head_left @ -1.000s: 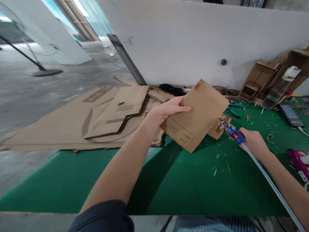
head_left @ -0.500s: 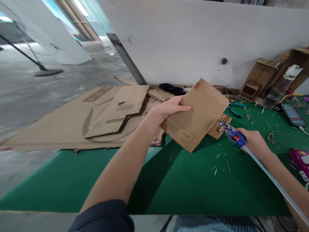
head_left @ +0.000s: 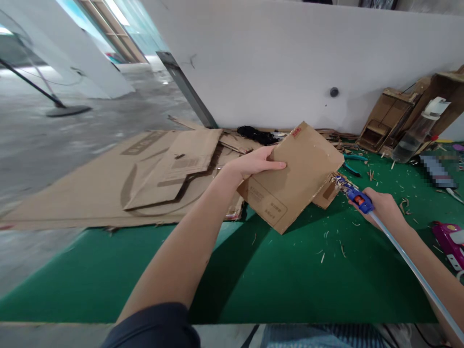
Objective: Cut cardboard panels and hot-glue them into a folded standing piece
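Note:
My left hand grips a rectangular cardboard piece by its left edge, thumb on the face toward me, holding it tilted over the green table. In my right hand is a blue glue gun with a long clear glue stick coming out of its back. Its tip, crusted with scraps, is close to the right edge of the held piece. Behind that edge a smaller cardboard piece shows in part; what holds it up is hidden.
Large cardboard sheets cover the table's left side. Teal-handled pliers, a clear bottle, cardboard structures, a phone and a magenta power strip are at the right. A white panel stands behind.
My right hand has moved slightly up and to the right with the glue gun. The cardboard in my left hand has dipped slightly, and the whole view has shifted a little.

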`<state>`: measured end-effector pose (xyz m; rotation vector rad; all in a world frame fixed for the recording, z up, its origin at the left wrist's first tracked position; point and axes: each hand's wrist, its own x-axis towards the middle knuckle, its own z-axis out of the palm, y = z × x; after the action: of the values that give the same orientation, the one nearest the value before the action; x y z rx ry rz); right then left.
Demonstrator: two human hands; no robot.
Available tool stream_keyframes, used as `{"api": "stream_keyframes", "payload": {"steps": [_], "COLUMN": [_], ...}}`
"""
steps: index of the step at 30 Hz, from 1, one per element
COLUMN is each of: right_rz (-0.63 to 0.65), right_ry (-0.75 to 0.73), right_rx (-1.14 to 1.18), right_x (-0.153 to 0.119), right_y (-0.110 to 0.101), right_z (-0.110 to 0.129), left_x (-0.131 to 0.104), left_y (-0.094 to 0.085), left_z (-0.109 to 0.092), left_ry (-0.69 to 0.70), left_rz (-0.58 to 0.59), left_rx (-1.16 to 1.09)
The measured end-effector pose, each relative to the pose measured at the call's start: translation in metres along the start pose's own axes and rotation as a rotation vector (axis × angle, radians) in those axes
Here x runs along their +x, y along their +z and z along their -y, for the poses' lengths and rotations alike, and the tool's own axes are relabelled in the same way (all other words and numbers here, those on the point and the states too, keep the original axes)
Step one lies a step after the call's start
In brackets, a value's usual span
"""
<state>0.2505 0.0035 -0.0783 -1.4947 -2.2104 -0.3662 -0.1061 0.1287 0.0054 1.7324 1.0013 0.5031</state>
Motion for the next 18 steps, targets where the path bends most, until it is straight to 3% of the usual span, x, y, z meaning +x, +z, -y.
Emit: {"api": "stream_keyframes", "payload": {"steps": [11, 18], "right_rz": [-0.125, -0.108], "right_ry": [0.126, 0.12], "right_rx": [0.054, 0.105], "right_x": [0.003, 0.004], "right_y": [-0.013, -0.011], "right_z": [-0.01, -0.008], "left_x": [0.0, 0.001], "left_y": [0.0, -0.003], "left_z": [0.003, 0.006], "left_ry": [0.008, 0.007], "left_rz": [0.014, 0.023], "left_rx": [-0.037, -0.059]}}
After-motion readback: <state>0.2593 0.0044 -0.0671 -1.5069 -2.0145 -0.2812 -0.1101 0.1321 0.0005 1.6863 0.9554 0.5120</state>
